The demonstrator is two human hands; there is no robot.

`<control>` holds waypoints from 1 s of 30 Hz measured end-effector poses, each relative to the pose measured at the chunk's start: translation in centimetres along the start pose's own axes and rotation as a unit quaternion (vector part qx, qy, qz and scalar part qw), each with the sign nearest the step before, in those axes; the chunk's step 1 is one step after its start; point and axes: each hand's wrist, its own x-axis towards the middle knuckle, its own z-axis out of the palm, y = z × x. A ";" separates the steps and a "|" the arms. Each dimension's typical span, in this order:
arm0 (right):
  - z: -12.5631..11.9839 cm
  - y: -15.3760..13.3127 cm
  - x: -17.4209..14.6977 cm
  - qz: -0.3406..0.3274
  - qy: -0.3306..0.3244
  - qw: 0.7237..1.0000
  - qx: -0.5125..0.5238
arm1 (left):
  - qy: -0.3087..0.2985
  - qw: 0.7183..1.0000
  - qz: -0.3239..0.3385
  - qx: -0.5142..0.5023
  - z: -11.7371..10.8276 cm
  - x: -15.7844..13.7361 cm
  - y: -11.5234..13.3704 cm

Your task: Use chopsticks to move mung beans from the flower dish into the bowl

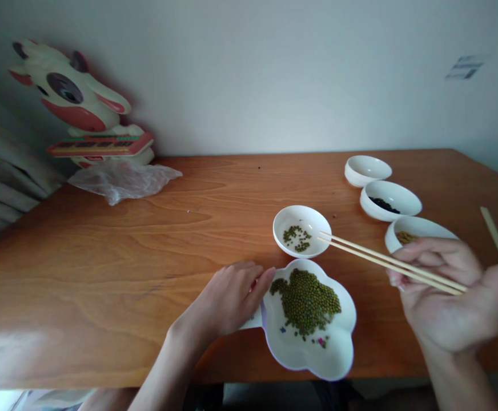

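Note:
My left hand (236, 297) is closed on the left rim and handle of a white flower-shaped dish (337, 357) with a lilac edge. Green mung beans (306, 302) are heaped in the dish, with a few small coloured specks near the heap. My right hand (450, 291) grips a pair of wooden chopsticks (386, 260), palm turned up. Their tips reach over the right side of a small white bowl (280, 242), and no bean shows between them. Some mung beans (297, 237) lie at the bottom of that bowl, just behind the dish.
At the right stand three white bowls: a far one (358, 178), one (371, 211) with dark beans, and one (435, 228) with yellowish pieces, partly hidden by my right hand. Another wooden stick (495, 234) lies farther right. A cow toy (99, 114) and plastic bag (124, 180) are back left.

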 end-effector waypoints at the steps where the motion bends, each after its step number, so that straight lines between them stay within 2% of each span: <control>1: -0.1 -0.1 0.0 0.013 -0.005 1.000 0.006 | 0.002 1.000 -0.002 -0.004 0.0 0.0 0.0; 6: -0.4 -0.8 -0.3 0.106 -0.117 0.987 0.021 | 0.003 1.000 0.004 -0.016 -0.3 -0.1 0.3; 10: -0.6 -1.0 -1.1 0.103 -0.236 0.966 -0.011 | -0.009 1.000 0.016 -0.016 -0.3 -0.1 0.2; 13: -0.5 -1.0 -2.0 0.096 -0.333 0.935 -0.075 | -0.012 1.000 0.010 -0.007 -0.2 -0.2 0.1; 16: 0.1 -1.1 -2.9 0.096 -0.401 0.902 -0.130 | -0.010 1.000 -0.006 -0.003 -0.2 -0.2 0.1; 20: 1.1 -1.0 -3.7 0.084 -0.440 0.879 -0.163 | -0.006 1.000 0.017 0.018 -0.4 -0.2 0.3; 27: 1.6 -0.5 -4.0 0.076 -0.456 0.874 -0.153 | -0.012 0.993 0.084 0.076 -0.3 -0.5 -0.4; 30: 1.8 -0.6 -4.1 0.069 -0.460 0.870 -0.163 | -0.016 0.994 0.075 0.074 -0.2 -0.5 -0.5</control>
